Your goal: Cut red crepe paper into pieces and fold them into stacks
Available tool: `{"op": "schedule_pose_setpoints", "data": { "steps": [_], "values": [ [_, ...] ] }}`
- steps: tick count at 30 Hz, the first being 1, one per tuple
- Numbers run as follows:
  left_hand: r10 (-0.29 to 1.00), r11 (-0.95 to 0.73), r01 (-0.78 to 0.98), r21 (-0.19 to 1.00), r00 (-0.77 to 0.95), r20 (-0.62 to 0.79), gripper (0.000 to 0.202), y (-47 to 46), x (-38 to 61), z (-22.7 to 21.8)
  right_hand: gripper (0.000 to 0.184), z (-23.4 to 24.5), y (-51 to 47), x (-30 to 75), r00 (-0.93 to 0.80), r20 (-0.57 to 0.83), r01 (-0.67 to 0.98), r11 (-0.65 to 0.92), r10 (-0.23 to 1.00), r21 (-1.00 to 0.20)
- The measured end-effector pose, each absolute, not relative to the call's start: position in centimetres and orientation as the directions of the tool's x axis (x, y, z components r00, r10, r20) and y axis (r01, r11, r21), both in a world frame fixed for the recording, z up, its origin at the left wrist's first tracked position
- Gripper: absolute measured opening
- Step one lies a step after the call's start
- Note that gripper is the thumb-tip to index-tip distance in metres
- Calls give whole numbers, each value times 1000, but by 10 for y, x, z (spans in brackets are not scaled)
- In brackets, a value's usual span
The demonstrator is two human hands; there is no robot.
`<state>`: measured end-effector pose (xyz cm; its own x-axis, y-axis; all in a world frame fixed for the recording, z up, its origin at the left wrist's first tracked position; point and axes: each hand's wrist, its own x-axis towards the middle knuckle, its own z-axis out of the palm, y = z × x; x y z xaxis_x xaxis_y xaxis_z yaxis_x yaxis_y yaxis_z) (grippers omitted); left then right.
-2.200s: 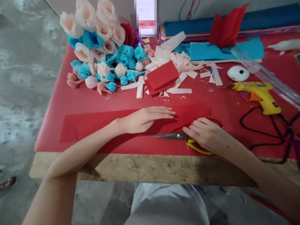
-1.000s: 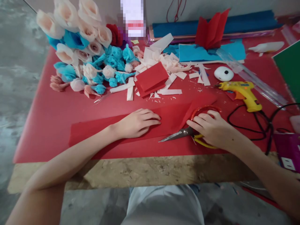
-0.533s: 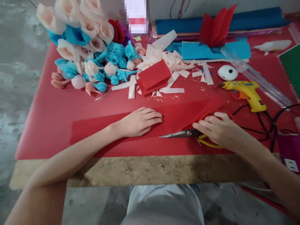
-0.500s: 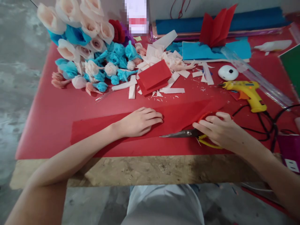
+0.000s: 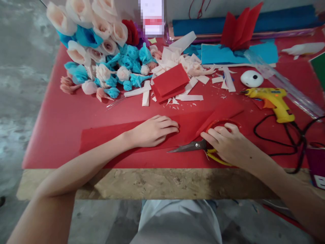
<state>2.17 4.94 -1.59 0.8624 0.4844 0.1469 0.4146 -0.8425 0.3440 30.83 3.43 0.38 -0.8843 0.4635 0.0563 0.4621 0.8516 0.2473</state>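
A long red paper strip lies flat along the near part of the red table. My left hand rests on the strip palm down, fingers loosely extended, pressing it to the table. My right hand is closed over the red and yellow handles of the scissors. The blades point left along the strip's near edge and look nearly closed. The strip's right end is raised and folded over by my right hand.
A heap of pink, white and blue paper flowers fills the far left. Behind my hands lie a folded red paper stack and white scraps. A yellow glue gun, its black cord and a white round object lie to the right.
My right hand and the scissors have shifted slightly left and the blades now angle down to the left. The strip's right end has lifted a little. My left hand stays on the strip.
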Motion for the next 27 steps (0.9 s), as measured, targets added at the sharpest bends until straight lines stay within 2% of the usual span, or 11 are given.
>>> {"op": "schedule_pose_setpoints", "data": {
  "steps": [10,18,27],
  "values": [
    [489,-829,420,369,864,116,34,51,21,-16,26,5,41,312,-937,94,349,911,336,218],
    [485,-830,407,381,865,132,34,51,22,-14,30,7,28,307,-874,7,472,845,486,251],
    [487,-829,408,381,862,137,33,52,22,-15,25,3,32,285,-893,81,449,868,442,213]
  ]
}}
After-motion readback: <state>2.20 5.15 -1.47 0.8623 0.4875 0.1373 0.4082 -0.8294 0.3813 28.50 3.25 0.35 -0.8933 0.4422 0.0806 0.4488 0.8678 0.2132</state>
